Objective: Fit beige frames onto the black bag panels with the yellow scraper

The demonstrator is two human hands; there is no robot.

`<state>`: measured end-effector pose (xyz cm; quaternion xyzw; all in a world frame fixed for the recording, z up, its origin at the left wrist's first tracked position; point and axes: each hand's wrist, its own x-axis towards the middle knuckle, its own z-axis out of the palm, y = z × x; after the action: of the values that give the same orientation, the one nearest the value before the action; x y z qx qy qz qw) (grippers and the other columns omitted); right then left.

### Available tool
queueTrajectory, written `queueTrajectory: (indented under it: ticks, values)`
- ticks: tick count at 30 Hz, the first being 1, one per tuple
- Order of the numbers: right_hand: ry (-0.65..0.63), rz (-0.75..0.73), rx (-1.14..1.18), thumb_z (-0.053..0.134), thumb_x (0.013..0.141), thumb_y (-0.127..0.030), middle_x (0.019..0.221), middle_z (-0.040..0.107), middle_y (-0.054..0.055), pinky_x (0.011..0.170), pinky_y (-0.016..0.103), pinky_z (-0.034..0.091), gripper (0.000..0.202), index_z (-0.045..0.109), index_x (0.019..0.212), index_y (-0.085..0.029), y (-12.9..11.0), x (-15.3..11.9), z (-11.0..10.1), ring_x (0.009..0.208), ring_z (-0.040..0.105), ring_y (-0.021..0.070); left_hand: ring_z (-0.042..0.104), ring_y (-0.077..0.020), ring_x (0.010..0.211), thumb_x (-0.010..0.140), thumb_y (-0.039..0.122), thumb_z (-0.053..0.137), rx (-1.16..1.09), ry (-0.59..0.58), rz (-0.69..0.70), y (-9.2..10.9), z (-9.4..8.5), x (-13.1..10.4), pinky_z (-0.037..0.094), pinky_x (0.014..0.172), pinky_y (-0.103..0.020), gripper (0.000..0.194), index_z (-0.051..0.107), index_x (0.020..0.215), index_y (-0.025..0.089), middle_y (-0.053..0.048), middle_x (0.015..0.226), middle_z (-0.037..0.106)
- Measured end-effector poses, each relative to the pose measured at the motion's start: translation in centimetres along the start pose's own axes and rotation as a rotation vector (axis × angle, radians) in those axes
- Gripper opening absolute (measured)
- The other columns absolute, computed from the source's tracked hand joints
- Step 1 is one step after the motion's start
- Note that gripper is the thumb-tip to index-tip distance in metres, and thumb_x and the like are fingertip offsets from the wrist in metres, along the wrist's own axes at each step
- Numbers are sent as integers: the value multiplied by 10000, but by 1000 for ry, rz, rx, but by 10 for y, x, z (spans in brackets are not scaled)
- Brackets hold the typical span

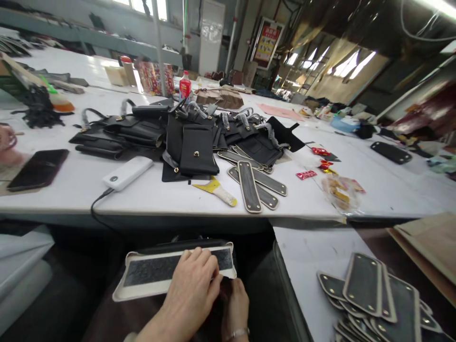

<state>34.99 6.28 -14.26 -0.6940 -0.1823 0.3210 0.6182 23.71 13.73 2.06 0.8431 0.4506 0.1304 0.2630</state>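
A partly made handbag (pixel 153 270) lies on my lap below the table edge. Its upturned face shows a dark, shiny strip framed by a cream border with raised corners, and black material shows behind it. My left hand (pixel 195 285) reaches across this face with bent fingers, thumb and fingertips closed at the right end. My right hand (pixel 237 304), with a band at the wrist, grips the same corner from below and the right. Its fingertips are partly hidden, and dark brown material hangs between the two hands.
On the white table (pixel 302 204) are a pile of black handbags (pixel 199 149), studded base panels (pixel 250 187), a yellow-handled scraper (pixel 217 190), a white power bank (pixel 128 172) and a phone (pixel 37 169). More panels (pixel 363 285) are stacked at lower right. Another person's hand (pixel 7 145) shows at far left.
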Motion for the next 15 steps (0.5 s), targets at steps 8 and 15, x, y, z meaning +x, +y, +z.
queueTrajectory:
  ticks: [8, 15]
  values:
    - [-20, -915, -501, 488, 946, -262, 1125, 679, 72, 884, 358, 529, 272, 655, 1157, -228, -52, -56, -29, 1065, 635, 238, 498, -225, 815, 916, 179, 492, 66, 100, 27, -6, -2, -16, 319, 762, -382, 155, 578, 788, 197, -25, 826, 599]
    - [-35, -1227, -904, 429, 966, -246, 1216, 625, 161, 926, 551, 459, 470, 405, 1429, -169, -62, -56, -1, 1152, 568, 345, 501, -228, 836, 914, 155, 473, 36, 124, -6, -18, -12, -31, 316, 752, -377, 165, 585, 799, 197, -32, 852, 602]
